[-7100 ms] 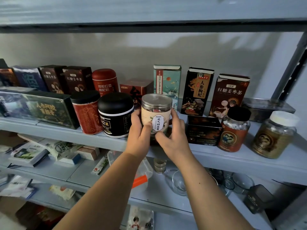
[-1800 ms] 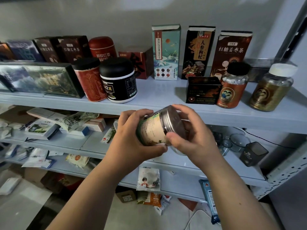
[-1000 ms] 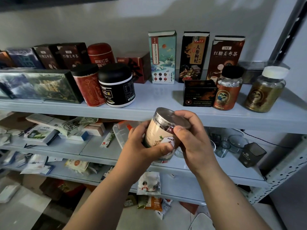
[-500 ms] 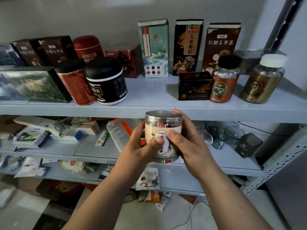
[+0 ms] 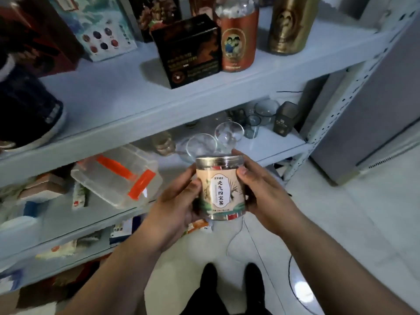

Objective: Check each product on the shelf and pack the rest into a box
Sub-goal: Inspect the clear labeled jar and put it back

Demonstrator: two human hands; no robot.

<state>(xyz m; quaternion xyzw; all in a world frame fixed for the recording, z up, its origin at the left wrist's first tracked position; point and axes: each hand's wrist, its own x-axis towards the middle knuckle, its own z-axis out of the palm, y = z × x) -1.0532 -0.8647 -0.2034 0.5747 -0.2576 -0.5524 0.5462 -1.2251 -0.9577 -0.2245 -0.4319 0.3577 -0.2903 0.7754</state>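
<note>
The tea jar (image 5: 220, 187) is held upright between both hands, out in front of the body and below the upper shelf (image 5: 159, 110). Its printed label faces the camera, which looks like a hold chosen for reading it. I judge the checking step to be under way, with packing not yet begun. No packing box is visible.

The left hand (image 5: 175, 205) cups the jar's left side, its thumb (image 5: 196, 186) lying across the front edge of the label and its fingers wrapped round behind. The right hand (image 5: 261, 194) mirrors it on the other side, thumb (image 5: 242, 172) pressed just under the metal lid and fingers curled round the back. Both hands are clamped on the jar, sharing its weight so that it stays level. Both forearms reach forward and converge on it, wrists roughly straight.

Above and beyond the hands, on the upper shelf, stand a black box (image 5: 188, 51), an orange jar (image 5: 238, 39) and a gold jar (image 5: 288, 23), presumably waiting their turn. Just behind the jar, on the lower shelf, sit glass bowls (image 5: 228, 133). To the left of the left hand lies a clear tub with orange clasps (image 5: 116, 176). Below the hands are the person's dark shoes (image 5: 209, 275) on a pale floor.
</note>
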